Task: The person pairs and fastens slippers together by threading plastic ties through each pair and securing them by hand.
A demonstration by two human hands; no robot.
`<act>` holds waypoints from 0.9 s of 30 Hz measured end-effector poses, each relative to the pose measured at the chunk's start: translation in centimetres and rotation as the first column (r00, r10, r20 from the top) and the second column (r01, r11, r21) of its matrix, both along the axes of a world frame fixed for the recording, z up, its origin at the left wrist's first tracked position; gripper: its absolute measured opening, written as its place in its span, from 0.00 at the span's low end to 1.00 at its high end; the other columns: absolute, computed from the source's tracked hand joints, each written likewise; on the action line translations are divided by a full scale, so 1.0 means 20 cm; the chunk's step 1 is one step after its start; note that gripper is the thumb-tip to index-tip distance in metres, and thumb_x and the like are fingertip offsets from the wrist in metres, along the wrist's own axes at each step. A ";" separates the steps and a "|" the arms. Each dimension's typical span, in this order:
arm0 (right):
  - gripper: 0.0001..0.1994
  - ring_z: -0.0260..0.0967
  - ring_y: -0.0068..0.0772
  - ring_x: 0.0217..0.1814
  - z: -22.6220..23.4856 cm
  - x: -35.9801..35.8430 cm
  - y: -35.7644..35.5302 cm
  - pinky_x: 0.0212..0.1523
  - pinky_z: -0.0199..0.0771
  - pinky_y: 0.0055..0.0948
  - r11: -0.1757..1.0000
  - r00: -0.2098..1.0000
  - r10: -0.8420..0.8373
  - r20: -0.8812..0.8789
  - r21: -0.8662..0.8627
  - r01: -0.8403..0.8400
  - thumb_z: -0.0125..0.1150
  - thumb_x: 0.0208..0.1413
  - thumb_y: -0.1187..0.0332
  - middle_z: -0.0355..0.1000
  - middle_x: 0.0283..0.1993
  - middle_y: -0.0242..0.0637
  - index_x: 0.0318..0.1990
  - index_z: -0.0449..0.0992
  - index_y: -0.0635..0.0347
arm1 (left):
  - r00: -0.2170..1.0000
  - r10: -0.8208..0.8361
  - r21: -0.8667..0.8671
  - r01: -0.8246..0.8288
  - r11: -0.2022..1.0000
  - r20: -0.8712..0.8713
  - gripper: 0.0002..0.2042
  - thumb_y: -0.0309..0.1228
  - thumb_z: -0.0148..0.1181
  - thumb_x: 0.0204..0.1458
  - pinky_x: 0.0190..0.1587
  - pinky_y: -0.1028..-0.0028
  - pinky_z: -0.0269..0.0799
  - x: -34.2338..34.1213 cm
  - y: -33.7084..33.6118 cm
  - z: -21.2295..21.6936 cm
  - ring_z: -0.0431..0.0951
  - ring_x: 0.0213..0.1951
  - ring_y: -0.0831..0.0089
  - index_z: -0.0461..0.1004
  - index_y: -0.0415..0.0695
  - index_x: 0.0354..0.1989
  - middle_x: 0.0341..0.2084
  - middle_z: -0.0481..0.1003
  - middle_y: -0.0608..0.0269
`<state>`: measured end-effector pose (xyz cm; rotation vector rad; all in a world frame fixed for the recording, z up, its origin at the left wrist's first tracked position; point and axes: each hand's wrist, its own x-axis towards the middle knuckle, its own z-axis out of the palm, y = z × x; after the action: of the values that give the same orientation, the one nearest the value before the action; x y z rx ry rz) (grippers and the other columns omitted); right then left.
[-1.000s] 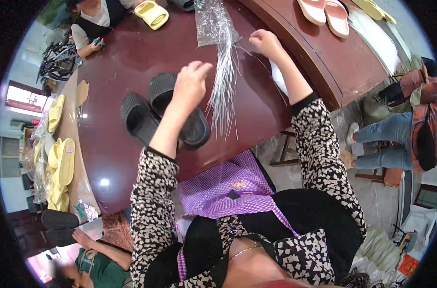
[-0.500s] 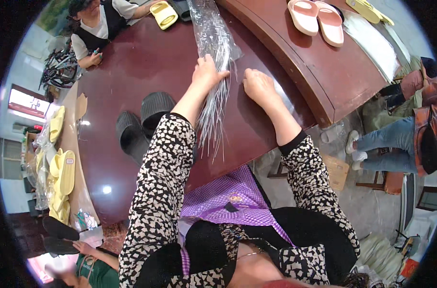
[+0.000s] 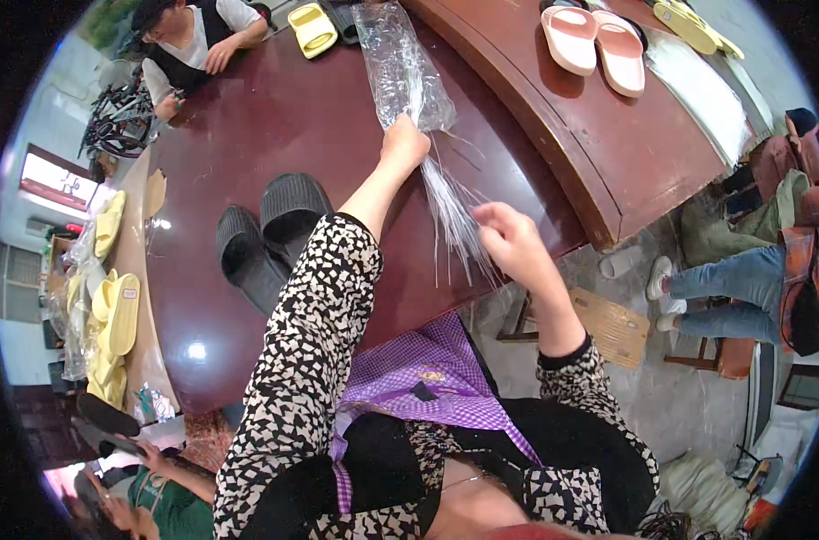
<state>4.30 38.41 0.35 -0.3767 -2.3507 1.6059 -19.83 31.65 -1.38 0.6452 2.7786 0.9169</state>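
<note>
My left hand is closed around a bundle of thin, whitish strands on the dark red table. Beyond that hand, the bundle's far part lies at a clear plastic bag; whether inside or under it I cannot tell. The near ends fan out toward me and to the right. Beside these loose ends my right hand is raised, fingers curled toward the thumb. Anything pinched there is too small to make out. A pair of black slides rests left of my left forearm.
A raised table section carries pink slides at the far right. One yellow slide lies at the far edge, near a seated person. More yellow slides line the left side. Another person stands at right.
My left hand has closed round the bundle, and the strands' near ends have swung right. My right hand has moved nearer to me, down beside those ends.
</note>
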 end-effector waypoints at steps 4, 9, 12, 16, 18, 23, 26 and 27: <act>0.08 0.60 0.14 0.21 0.02 0.18 0.08 0.22 0.61 0.16 0.983 0.999 -0.036 -0.034 -0.183 0.030 0.50 0.50 0.77 0.67 0.22 0.28 0.37 0.72 0.68 | 0.998 0.022 0.058 -0.019 0.998 -0.051 0.15 0.26 0.47 0.46 0.48 0.56 0.67 0.03 0.02 -0.03 0.72 0.46 0.44 0.66 0.34 0.43 0.40 0.72 0.36; 0.06 0.52 0.11 0.15 0.20 0.41 0.14 0.14 0.49 0.14 0.818 1.000 -0.017 0.008 -0.574 0.018 0.48 0.50 0.78 0.61 0.18 0.24 0.34 0.71 0.65 | 0.996 0.083 0.072 -0.081 0.994 -0.021 0.15 0.27 0.47 0.47 0.49 0.56 0.67 0.03 0.01 -0.03 0.72 0.46 0.44 0.65 0.34 0.43 0.40 0.71 0.35; 0.06 0.49 0.11 0.13 0.22 0.48 0.19 0.13 0.46 0.15 0.781 0.988 -0.123 -0.097 -0.624 0.036 0.47 0.51 0.78 0.59 0.16 0.23 0.35 0.71 0.64 | 0.999 0.034 0.107 -0.032 0.994 -0.012 0.19 0.29 0.51 0.47 0.49 0.57 0.67 -0.03 -0.03 -0.07 0.72 0.46 0.45 0.64 0.34 0.47 0.39 0.72 0.36; 0.05 0.48 0.13 0.11 0.23 0.54 0.25 0.12 0.45 0.16 0.678 0.896 -0.364 -0.256 -0.732 0.067 0.48 0.54 0.77 0.58 0.15 0.24 0.36 0.70 0.64 | 0.907 -0.172 0.272 0.066 0.960 0.385 0.26 0.34 0.59 0.45 0.48 0.64 0.69 0.18 -0.02 0.16 0.74 0.44 0.52 0.64 0.34 0.53 0.40 0.73 0.42; 0.05 0.48 0.14 0.11 0.25 0.51 0.23 0.12 0.45 0.16 0.639 0.864 -0.403 -0.303 -0.769 0.028 0.48 0.54 0.77 0.58 0.15 0.24 0.36 0.70 0.64 | 0.978 -0.169 0.288 0.129 0.949 0.119 0.27 0.33 0.60 0.45 0.47 0.63 0.69 0.19 -0.10 0.09 0.74 0.43 0.51 0.62 0.35 0.53 0.40 0.72 0.43; 0.05 0.48 0.14 0.11 0.22 0.40 0.06 0.12 0.46 0.16 0.633 0.894 -0.372 -0.250 -0.772 0.048 0.48 0.55 0.77 0.58 0.15 0.26 0.37 0.70 0.64 | 0.836 -0.196 0.332 0.403 0.853 -0.513 0.25 0.30 0.60 0.46 0.40 0.65 0.72 0.42 -0.31 0.16 0.74 0.38 0.50 0.61 0.36 0.53 0.39 0.70 0.48; 0.04 0.49 0.14 0.12 0.20 0.29 -0.10 0.12 0.47 0.16 0.713 0.966 -0.202 -0.164 -0.701 0.030 0.48 0.55 0.78 0.60 0.16 0.26 0.36 0.70 0.64 | 0.792 -0.250 0.393 0.516 0.761 -0.557 0.18 0.22 0.60 0.45 0.35 0.71 0.71 0.68 -0.50 0.31 0.73 0.33 0.59 0.69 0.37 0.47 0.35 0.71 0.53; 0.04 0.49 0.13 0.12 0.22 0.25 -0.16 0.12 0.48 0.16 0.758 0.987 -0.106 -0.117 -0.653 0.004 0.49 0.54 0.78 0.61 0.17 0.26 0.35 0.70 0.64 | 0.692 -0.253 0.338 0.597 0.728 -0.676 0.16 0.21 0.60 0.44 0.34 0.70 0.71 0.74 -0.57 0.33 0.73 0.32 0.59 0.71 0.37 0.44 0.33 0.71 0.53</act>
<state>9.34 35.18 4.70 -0.4334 -1.5807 2.3036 -5.12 20.35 5.28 1.9172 2.5344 1.6043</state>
